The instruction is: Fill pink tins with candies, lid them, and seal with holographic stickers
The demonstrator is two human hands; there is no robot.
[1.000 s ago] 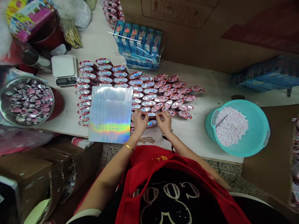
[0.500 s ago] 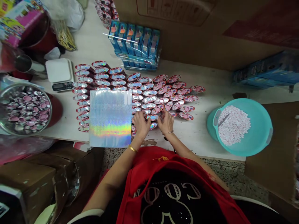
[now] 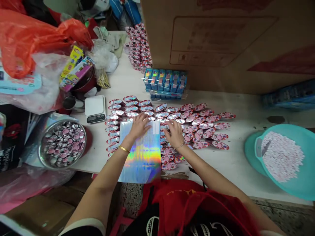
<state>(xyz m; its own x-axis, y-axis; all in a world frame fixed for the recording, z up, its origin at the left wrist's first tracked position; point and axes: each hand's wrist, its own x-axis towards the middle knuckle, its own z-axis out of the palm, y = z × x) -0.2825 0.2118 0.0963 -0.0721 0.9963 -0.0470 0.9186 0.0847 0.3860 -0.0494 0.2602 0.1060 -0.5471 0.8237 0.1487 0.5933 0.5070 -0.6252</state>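
Note:
My left hand (image 3: pixel 140 126) is over the top part of a shiny holographic sheet (image 3: pixel 140 164), fingers stretched toward the packets behind it, thumb apart. My right hand (image 3: pixel 175 133) is at the sheet's right side over the rows of packets, its fingers bent and thumb apart, with nothing visible held. The small red-edged foil packets (image 3: pixel 161 115) stand upright in close rows. Those further right show pink round pieces (image 3: pixel 200 144) on top, while the ones to the left show silver tops. The sheet lies over part of the rows and hides them.
A steel bowl (image 3: pixel 41 150) of pink-and-silver round pieces and a white scale (image 3: pixel 95 106) stand left. At right is a turquoise tub (image 3: pixel 307 183) with small pale pieces. Blue boxes (image 3: pixel 161 87) and a big carton (image 3: pixel 221 75) stand behind. An orange bag (image 3: pixel 46 39) lies far left.
Both hands have moved from the near packets to further back in the rows; the left is now over the sheet. Pink tops now show on the near packets. The view has shifted.

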